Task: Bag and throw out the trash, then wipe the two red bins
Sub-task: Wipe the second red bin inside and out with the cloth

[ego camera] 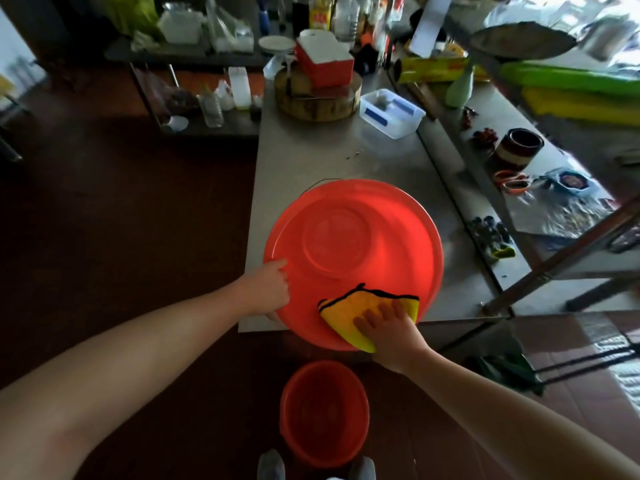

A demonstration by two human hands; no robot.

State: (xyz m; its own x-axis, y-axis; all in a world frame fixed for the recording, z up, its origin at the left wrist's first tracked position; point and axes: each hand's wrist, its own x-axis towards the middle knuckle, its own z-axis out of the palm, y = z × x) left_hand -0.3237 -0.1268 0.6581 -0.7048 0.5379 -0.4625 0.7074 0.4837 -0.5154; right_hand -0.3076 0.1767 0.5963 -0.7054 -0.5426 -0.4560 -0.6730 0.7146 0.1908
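A large red bin [353, 237] stands on the near end of the steel table [311, 150], its mouth facing up and its near edge hanging over the table edge. My left hand [270, 289] grips its left rim, thumb under the edge. My right hand [391, 327] presses a folded yellow cloth [349, 317] with black trim flat against the bin's near inner wall. A second, smaller red bin [323, 414] stands empty on the dark floor below, just in front of my feet.
On the far part of the table are a wooden chopping block [318, 98] with a red-and-white box on top and a clear plastic tub [391, 114]. A cluttered shelf [519, 174] runs along the right. A low rack with bottles [207, 105] stands at the left.
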